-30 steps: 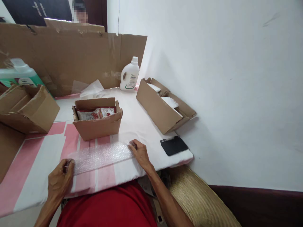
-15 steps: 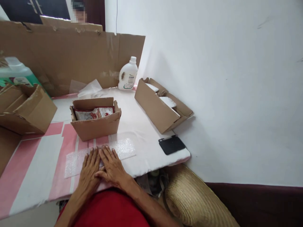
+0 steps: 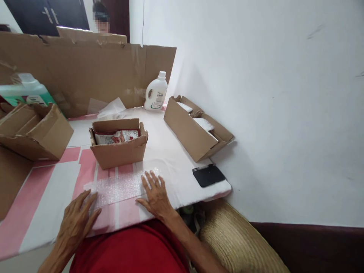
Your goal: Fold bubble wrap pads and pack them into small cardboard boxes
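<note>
A strip of clear bubble wrap (image 3: 118, 189) lies flat on the cloth-covered table in front of me. At its left end is my left hand (image 3: 78, 214), with fingers stretched and slightly apart, the fingertips at the wrap's edge. My right hand (image 3: 155, 193) rests on the right end, fingers spread and the thumb out to the left. Neither hand grips anything. Just beyond the wrap stands an open cardboard box (image 3: 121, 154) with red-and-white printed packets (image 3: 119, 137) inside.
To the right are a tilted cardboard box (image 3: 187, 132) holding white items and a black flat object (image 3: 208, 175). A white jug (image 3: 156, 93) and a green-liquid bottle (image 3: 36, 91) stand before a cardboard panel (image 3: 85, 72). More boxes (image 3: 48, 136) are at left. A person (image 3: 101, 19) is behind the panel.
My hands were together on the middle of the bubble wrap. They have parted, the left to the wrap's left end and the right to its right end.
</note>
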`<act>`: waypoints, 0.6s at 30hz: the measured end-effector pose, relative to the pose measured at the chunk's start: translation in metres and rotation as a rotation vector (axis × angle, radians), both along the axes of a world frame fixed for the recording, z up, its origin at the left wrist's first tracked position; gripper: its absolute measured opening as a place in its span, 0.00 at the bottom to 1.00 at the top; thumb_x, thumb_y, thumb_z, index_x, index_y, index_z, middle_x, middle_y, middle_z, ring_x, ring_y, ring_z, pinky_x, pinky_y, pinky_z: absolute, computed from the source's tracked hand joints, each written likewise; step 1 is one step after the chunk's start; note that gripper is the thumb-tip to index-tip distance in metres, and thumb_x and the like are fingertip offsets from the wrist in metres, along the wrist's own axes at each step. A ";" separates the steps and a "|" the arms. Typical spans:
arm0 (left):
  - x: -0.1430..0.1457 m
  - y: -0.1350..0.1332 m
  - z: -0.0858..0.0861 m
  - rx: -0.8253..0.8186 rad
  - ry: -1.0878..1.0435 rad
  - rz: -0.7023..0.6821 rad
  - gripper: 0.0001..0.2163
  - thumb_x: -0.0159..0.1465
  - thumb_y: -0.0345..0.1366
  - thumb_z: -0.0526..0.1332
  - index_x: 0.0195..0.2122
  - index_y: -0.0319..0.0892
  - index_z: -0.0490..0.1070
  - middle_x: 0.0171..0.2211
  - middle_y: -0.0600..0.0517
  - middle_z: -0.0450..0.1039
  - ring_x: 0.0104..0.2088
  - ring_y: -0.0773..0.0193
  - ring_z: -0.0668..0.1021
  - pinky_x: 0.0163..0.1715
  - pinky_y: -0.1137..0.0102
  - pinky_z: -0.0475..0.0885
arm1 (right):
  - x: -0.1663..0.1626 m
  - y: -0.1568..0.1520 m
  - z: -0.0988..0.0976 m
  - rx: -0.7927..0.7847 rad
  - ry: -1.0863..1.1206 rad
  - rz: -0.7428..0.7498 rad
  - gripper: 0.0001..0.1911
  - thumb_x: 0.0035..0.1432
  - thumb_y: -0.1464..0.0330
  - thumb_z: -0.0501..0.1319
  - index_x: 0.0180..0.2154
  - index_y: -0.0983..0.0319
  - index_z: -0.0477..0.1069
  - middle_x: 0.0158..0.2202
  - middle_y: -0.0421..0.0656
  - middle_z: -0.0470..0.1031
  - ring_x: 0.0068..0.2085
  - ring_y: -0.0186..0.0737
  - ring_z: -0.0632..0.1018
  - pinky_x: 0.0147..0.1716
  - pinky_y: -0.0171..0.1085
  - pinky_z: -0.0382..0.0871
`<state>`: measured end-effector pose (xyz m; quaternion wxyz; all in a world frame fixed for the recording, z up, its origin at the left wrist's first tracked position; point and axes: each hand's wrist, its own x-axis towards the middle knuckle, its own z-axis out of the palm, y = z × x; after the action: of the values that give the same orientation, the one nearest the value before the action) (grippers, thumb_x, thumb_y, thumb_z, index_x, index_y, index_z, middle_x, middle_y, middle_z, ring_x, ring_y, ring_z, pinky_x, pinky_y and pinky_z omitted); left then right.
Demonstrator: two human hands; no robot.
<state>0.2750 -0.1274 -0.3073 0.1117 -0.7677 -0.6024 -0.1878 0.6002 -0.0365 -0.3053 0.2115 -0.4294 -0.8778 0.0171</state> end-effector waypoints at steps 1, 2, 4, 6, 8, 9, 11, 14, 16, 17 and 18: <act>-0.004 0.000 0.000 0.025 0.029 -0.052 0.20 0.70 0.48 0.54 0.57 0.44 0.71 0.55 0.41 0.75 0.55 0.51 0.78 0.52 0.60 0.72 | -0.012 -0.005 0.002 0.030 0.022 0.078 0.36 0.66 0.51 0.60 0.65 0.68 0.60 0.64 0.61 0.66 0.65 0.62 0.64 0.59 0.58 0.58; -0.009 0.001 0.000 0.042 0.055 -0.103 0.17 0.70 0.46 0.54 0.54 0.46 0.74 0.52 0.44 0.78 0.52 0.54 0.79 0.51 0.63 0.73 | -0.026 -0.010 0.004 0.050 0.034 0.158 0.30 0.67 0.55 0.60 0.61 0.67 0.64 0.60 0.59 0.71 0.61 0.59 0.68 0.54 0.54 0.62; -0.018 0.004 -0.002 0.064 0.106 -0.192 0.15 0.70 0.39 0.52 0.51 0.47 0.76 0.49 0.46 0.80 0.49 0.57 0.81 0.49 0.66 0.73 | -0.053 -0.019 0.007 0.076 0.031 0.275 0.18 0.68 0.60 0.60 0.53 0.65 0.69 0.50 0.53 0.76 0.50 0.51 0.73 0.44 0.47 0.67; -0.029 0.009 -0.005 0.077 0.178 -0.277 0.17 0.69 0.32 0.50 0.51 0.46 0.76 0.49 0.46 0.81 0.49 0.57 0.81 0.49 0.66 0.73 | -0.078 -0.023 0.008 0.095 0.003 0.325 0.10 0.69 0.64 0.58 0.47 0.64 0.70 0.41 0.47 0.76 0.42 0.46 0.74 0.36 0.43 0.66; -0.039 0.016 -0.006 0.091 0.249 -0.354 0.19 0.66 0.29 0.50 0.51 0.47 0.76 0.48 0.48 0.81 0.47 0.58 0.82 0.47 0.67 0.74 | -0.096 -0.024 0.008 0.114 -0.018 0.344 0.06 0.69 0.67 0.57 0.41 0.63 0.69 0.37 0.43 0.74 0.38 0.43 0.73 0.32 0.41 0.64; -0.043 0.020 -0.007 0.095 0.275 -0.382 0.18 0.65 0.29 0.51 0.51 0.47 0.77 0.47 0.49 0.82 0.46 0.59 0.82 0.46 0.68 0.74 | -0.103 -0.023 0.008 0.120 -0.022 0.349 0.06 0.69 0.67 0.57 0.39 0.63 0.69 0.36 0.43 0.74 0.37 0.42 0.73 0.31 0.40 0.63; -0.049 0.027 -0.006 0.099 0.297 -0.432 0.17 0.64 0.30 0.54 0.49 0.49 0.77 0.46 0.50 0.82 0.43 0.60 0.83 0.43 0.69 0.75 | -0.110 -0.020 0.008 0.129 -0.032 0.370 0.07 0.70 0.68 0.57 0.37 0.62 0.69 0.36 0.42 0.74 0.37 0.41 0.73 0.30 0.39 0.63; -0.050 0.031 -0.004 0.124 0.298 -0.528 0.15 0.64 0.33 0.56 0.47 0.51 0.78 0.45 0.52 0.82 0.43 0.59 0.82 0.44 0.69 0.76 | -0.113 -0.017 0.011 0.156 -0.061 0.412 0.07 0.69 0.69 0.58 0.36 0.63 0.70 0.35 0.43 0.75 0.38 0.41 0.74 0.30 0.38 0.63; -0.047 0.028 -0.002 0.164 0.302 -0.585 0.14 0.63 0.34 0.57 0.46 0.53 0.79 0.46 0.52 0.82 0.44 0.57 0.81 0.44 0.67 0.76 | -0.114 -0.016 0.015 0.171 -0.085 0.444 0.09 0.68 0.71 0.58 0.33 0.63 0.71 0.34 0.43 0.75 0.37 0.41 0.75 0.29 0.38 0.63; -0.044 0.025 -0.001 0.171 0.299 -0.589 0.14 0.63 0.35 0.58 0.46 0.54 0.79 0.47 0.52 0.82 0.45 0.56 0.81 0.43 0.66 0.75 | -0.115 -0.016 0.017 0.175 -0.092 0.461 0.10 0.67 0.71 0.59 0.31 0.63 0.71 0.33 0.43 0.76 0.36 0.41 0.75 0.29 0.38 0.63; -0.042 0.021 -0.001 0.164 0.288 -0.576 0.13 0.64 0.36 0.58 0.46 0.55 0.79 0.48 0.51 0.81 0.46 0.55 0.80 0.42 0.66 0.75 | -0.117 -0.015 0.018 0.177 -0.096 0.477 0.10 0.66 0.72 0.59 0.30 0.63 0.71 0.32 0.44 0.76 0.35 0.42 0.75 0.29 0.38 0.63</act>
<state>0.2330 -0.1063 -0.3081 0.1995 -0.9135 -0.3217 -0.1492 0.4830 -0.0515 -0.2869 0.1965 -0.1902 -0.9614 -0.0307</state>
